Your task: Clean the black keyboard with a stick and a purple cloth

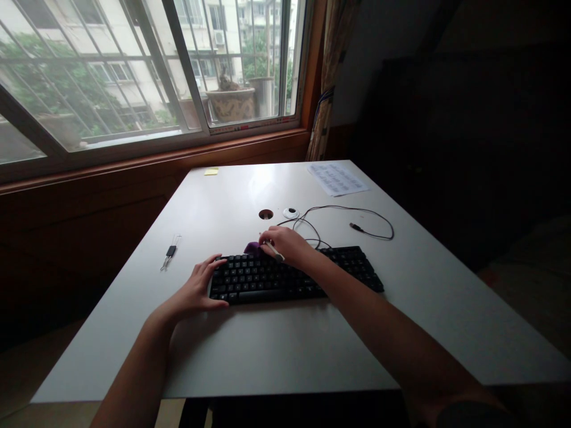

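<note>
A black keyboard (pixel 254 279) lies flat on the white table. My left hand (pixel 200 288) grips its left end, thumb along the front edge and fingers over the back corner. Above the keyboard's back rows, my right hand (pixel 288 245) is closed around a small brush with a pale handle. The brush's purple head (pixel 253 248) points left, at the top row of keys. My right hand and forearm cover part of the keys. From behind the keyboard runs a black cable (pixel 392 229), looping right and ending in a USB plug (pixel 355 227).
On the left lies a small black piece with wire loops (pixel 170 251), like a keycap puller. A cable hole (pixel 266 214) and its round white cover (pixel 291 213) are behind the keyboard. Printed sheets (pixel 338 178) and yellow sticky notes (pixel 211 171) lie at the far edge.
</note>
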Tool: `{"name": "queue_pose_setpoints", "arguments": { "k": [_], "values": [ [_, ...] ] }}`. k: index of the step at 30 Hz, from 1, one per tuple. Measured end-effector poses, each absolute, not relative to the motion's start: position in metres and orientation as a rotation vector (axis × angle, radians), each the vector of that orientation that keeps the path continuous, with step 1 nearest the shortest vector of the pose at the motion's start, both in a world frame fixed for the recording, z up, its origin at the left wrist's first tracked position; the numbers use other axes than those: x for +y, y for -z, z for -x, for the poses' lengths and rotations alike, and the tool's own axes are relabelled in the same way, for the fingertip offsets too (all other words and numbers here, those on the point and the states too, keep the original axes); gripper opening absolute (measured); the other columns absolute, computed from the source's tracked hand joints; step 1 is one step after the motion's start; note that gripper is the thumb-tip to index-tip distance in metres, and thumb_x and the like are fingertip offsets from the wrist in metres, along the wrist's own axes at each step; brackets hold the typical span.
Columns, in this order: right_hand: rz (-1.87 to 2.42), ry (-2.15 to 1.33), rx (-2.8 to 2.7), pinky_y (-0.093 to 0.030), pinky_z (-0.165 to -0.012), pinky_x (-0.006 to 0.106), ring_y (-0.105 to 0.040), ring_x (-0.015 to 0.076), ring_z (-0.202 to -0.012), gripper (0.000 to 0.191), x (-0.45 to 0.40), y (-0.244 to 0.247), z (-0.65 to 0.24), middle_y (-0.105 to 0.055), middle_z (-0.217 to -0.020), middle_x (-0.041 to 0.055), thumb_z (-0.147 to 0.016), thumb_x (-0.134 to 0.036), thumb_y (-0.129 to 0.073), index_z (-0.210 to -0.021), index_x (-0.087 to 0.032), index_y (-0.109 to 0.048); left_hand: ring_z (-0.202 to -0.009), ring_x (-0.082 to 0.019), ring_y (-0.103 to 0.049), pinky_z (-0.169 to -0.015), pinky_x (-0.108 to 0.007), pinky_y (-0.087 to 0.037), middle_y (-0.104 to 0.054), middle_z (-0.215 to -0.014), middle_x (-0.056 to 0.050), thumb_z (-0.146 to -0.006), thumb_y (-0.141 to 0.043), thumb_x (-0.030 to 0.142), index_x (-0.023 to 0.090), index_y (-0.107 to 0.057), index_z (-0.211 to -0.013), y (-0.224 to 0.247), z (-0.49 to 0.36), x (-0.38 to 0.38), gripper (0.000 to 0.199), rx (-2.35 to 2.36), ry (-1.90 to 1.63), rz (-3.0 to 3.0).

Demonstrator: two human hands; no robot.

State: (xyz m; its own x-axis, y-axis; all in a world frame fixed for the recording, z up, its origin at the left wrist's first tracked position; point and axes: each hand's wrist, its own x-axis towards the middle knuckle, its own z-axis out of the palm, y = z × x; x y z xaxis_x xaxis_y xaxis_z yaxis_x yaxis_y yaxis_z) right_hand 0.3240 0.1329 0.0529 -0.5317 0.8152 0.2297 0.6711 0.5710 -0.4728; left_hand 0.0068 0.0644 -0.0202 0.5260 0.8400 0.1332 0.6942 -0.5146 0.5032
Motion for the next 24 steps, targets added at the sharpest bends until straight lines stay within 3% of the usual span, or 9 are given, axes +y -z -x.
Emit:
{"name": "queue_pose_setpoints", "arguments": {
  "k": [3,6,8,11,16,24],
  "values": [
    [1.149,-0.524,-2.393,-0.044,-0.077,0.026,-0.065,0.0166,-0.085,0.021,0.13,-0.059,-0.334,-0.074,-0.093,0.0063,-0.094,-0.035,-0.063,-0.096,-0.02,-0.078,-0.145,-0.042,-0.033,-0.116,-0.064,-0.037,-0.028,-0.163,-0.012,-0.076,-0.085,0.048,0.036,-0.029,-0.157,0.021,-0.006,0.065,0.1,1.255,-0.528,-2.378],
    [1.145,-0.716,-2.307,-0.043,-0.067,0.025,-0.063,0.0142,-0.072,0.036,0.129,-0.068,-0.338,-0.072,-0.078,0.0037,-0.099,-0.044,-0.054,-0.089,-0.018,-0.077,-0.146,-0.042,-0.032,-0.117,-0.065,-0.035,-0.027,-0.163,-0.012,-0.076,-0.085,0.047,0.036,-0.028,-0.157,0.022,-0.006,0.065,0.1,1.245,-0.527,-2.377],
    [1.134,-0.863,-2.225,-0.043,-0.061,0.024,-0.062,0.0126,-0.065,0.039,0.129,-0.072,-0.336,-0.071,-0.072,0.0025,-0.101,-0.042,-0.048,-0.089,-0.017,-0.076,-0.146,-0.042,-0.032,-0.117,-0.065,-0.035,-0.027,-0.164,-0.012,-0.077,-0.085,0.048,0.037,-0.029,-0.157,0.022,-0.006,0.065,0.099,1.242,-0.525,-2.377],
    [1.105,-0.971,-2.123,-0.045,-0.059,0.023,-0.063,0.0118,-0.063,0.029,0.129,-0.072,-0.33,-0.072,-0.075,0.0025,-0.098,-0.033,-0.049,-0.1,-0.017,-0.072,-0.146,-0.041,-0.032,-0.118,-0.063,-0.035,-0.026,-0.164,-0.011,-0.077,-0.085,0.048,0.037,-0.029,-0.156,0.022,-0.006,0.065,0.098,1.244,-0.523,-2.376],
    [1.246,-0.77,-2.18,-0.044,-0.062,0.022,-0.065,0.0122,-0.066,0.018,0.13,-0.066,-0.317,-0.074,-0.075,0.002,-0.093,-0.027,-0.057,-0.091,-0.018,-0.073,-0.147,-0.04,-0.03,-0.118,-0.062,-0.036,-0.026,-0.165,-0.011,-0.077,-0.084,0.05,0.036,-0.03,-0.156,0.023,-0.006,0.065,0.097,1.253,-0.517,-2.365],
    [1.47,-0.494,-2.32,-0.041,-0.066,0.025,-0.066,0.0167,-0.075,0.026,0.135,-0.055,-0.307,-0.075,-0.078,0.0045,-0.094,-0.036,-0.059,-0.085,-0.021,-0.077,-0.145,-0.042,-0.031,-0.117,-0.065,-0.036,-0.026,-0.164,-0.011,-0.077,-0.084,0.05,0.036,-0.03,-0.156,0.025,-0.005,0.066,0.097,1.246,-0.522,-2.384]
  ]
}}
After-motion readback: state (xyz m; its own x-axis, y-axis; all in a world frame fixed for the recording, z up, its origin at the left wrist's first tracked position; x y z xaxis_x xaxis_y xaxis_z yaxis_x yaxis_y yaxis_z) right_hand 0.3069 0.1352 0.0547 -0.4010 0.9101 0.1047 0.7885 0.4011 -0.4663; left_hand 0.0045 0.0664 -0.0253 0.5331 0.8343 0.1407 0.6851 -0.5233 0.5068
